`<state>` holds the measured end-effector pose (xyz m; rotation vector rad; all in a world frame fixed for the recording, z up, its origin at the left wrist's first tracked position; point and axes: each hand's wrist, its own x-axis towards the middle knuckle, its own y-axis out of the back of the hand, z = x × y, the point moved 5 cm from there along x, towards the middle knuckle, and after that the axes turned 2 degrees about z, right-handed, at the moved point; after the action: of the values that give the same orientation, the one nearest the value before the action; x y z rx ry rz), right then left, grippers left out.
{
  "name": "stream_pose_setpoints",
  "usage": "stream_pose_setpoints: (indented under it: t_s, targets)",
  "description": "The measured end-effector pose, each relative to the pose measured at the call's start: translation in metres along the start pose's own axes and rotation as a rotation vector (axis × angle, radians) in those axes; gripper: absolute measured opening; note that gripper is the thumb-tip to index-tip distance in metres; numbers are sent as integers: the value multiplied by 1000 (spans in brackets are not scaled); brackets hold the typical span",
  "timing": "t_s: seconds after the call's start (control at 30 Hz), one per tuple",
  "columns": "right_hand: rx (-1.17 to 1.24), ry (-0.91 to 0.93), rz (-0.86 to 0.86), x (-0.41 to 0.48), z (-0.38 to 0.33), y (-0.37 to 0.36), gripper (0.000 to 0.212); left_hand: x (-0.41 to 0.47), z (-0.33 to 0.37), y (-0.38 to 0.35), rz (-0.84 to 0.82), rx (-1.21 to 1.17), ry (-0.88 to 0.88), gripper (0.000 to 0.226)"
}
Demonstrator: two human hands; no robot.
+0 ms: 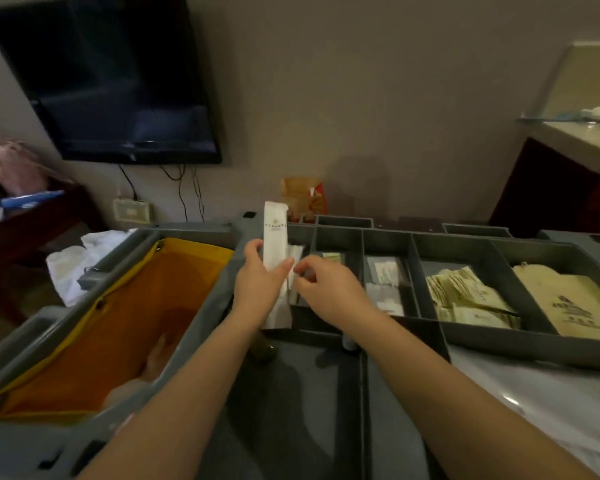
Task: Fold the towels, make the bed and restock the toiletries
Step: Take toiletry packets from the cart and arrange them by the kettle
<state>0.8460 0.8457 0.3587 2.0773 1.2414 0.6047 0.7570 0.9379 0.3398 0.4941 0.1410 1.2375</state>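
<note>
Though dim light blurs all the small print, a dark TV [111, 81] hangs on the wall [361, 98] above a grey cart [291, 403] with a yellow bag [125, 306]. The left hand [257, 282] grips a long white packet [275, 233] upright over the tray [417, 282]. The right hand [326, 289] curls beside it; I cannot tell if it pinches anything. Cream packets [471, 299] lie farther right.

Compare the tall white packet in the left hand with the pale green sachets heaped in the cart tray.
The white packet is long, narrow and white; the pale green sachets are shorter and broader, with dark print. The white packet stands upright, gripped by the left hand; the pale green sachets lie heaped in a compartment of the tray. Both are flat printed packs.
</note>
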Motion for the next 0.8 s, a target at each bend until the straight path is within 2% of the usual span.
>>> stream_pose_setpoints:
  t_s: [0.07, 0.13, 0.2, 0.27, 0.4, 0.5, 0.6, 0.7, 0.8]
  targets:
    - [45, -11, -5, 6, -1, -11, 29, 24, 0, -2, -72, 90, -38, 84]
    - [98, -34, 12, 10, 1, -15, 25, 46, -5, -12, -196, 266, -76, 94]
    - [120, -70, 46, 14, 3, -12, 21, 62, -19, -24, -327, 464, -112, 88]
    - [123, -97, 80, 18, 6, -7, 19, 68, -35, -30, -411, 629, -177, 73]
    - [141, -161, 162, 16, 19, -4, 11, 68, -53, -41, -441, 861, -389, 47]
    - [179, -211, 194, 7, 29, -8, 17, 72, -51, -45, -375, 857, -422, 52]
    - [215, -265, 215, -6, 36, -13, 16, 80, -45, -54, -395, 845, -330, 57]
    - [236, -294, 256, -17, 39, -14, 14, 83, -47, -71, -532, 844, -198, 34]
    - [239, -311, 310, -25, 40, -9, 14, 86, -54, -66, -522, 709, -92, 25]
